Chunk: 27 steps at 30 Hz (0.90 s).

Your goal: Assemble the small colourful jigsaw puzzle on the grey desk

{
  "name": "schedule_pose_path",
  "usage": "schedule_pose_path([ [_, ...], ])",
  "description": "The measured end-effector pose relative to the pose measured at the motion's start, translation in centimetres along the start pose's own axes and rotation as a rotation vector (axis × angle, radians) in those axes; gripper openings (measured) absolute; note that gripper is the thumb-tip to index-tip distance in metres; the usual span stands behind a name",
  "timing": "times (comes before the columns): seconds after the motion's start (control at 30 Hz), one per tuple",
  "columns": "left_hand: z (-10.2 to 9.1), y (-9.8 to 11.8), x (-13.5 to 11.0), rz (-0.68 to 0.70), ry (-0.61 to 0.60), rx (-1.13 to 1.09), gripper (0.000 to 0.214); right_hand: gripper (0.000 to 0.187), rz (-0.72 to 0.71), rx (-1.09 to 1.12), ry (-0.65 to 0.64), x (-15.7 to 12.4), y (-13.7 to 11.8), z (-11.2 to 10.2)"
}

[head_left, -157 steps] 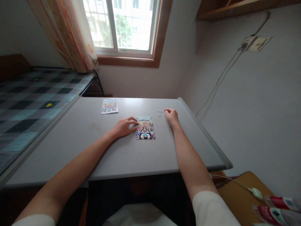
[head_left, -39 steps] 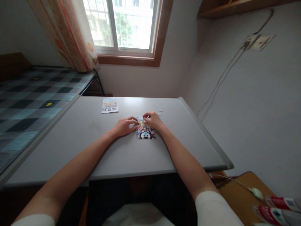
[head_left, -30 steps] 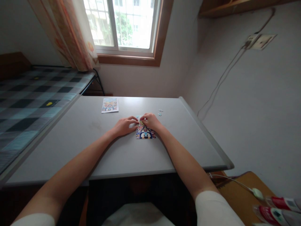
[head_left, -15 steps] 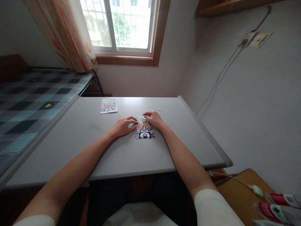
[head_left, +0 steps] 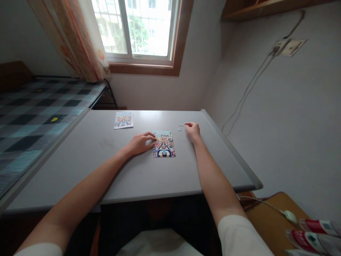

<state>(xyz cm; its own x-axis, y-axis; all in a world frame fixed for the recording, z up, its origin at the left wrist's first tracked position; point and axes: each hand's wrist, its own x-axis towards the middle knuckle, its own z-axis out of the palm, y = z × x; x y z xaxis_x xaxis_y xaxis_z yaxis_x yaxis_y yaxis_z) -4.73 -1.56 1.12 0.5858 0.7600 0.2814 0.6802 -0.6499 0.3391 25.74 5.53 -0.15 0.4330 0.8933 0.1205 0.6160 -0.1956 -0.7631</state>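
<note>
A jigsaw puzzle (head_left: 164,146) with a blue cartoon dog face at its near edge lies flat on the table, largely assembled; a small gap shows near its top. My left hand (head_left: 140,143) rests at the puzzle's left side, thumb and fingers apart, fingertips touching its edge. To the right of the puzzle, my right hand (head_left: 193,131) is beside a few loose puzzle pieces (head_left: 180,129). Its fingers are curled together, and whatever may be between the tips is too small to make out.
A printed picture sheet (head_left: 123,120) of the same design lies at the back left of the grey table (head_left: 128,181). Bottles (head_left: 306,239) and a white cable plug stand lower right on a brown surface (head_left: 277,209). A checked bed (head_left: 48,103) adjoins on the left.
My right hand has left the puzzle's top edge and moved right to the loose pieces, uncovering the puzzle's upper right part. The left hand stays in place.
</note>
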Motion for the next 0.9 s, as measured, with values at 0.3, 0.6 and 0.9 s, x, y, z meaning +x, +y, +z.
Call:
schedule_pose_path([
  [0.3,0.0,0.0,0.0,0.010,0.002,-0.001,0.035,0.023,-0.056,-0.166,-0.140,-0.7,-0.3,-0.2],
  [0.6,0.0,-0.1,0.0,0.010,-0.007,0.008,0.036,0.030,-0.110,-0.245,-0.144,-1.1,-0.5,-0.4],
  [0.9,0.2,-0.2,0.0,-0.003,-0.011,0.001,0.036,0.025,-0.138,-0.286,-0.200,-1.5,-1.1,-0.7],
])
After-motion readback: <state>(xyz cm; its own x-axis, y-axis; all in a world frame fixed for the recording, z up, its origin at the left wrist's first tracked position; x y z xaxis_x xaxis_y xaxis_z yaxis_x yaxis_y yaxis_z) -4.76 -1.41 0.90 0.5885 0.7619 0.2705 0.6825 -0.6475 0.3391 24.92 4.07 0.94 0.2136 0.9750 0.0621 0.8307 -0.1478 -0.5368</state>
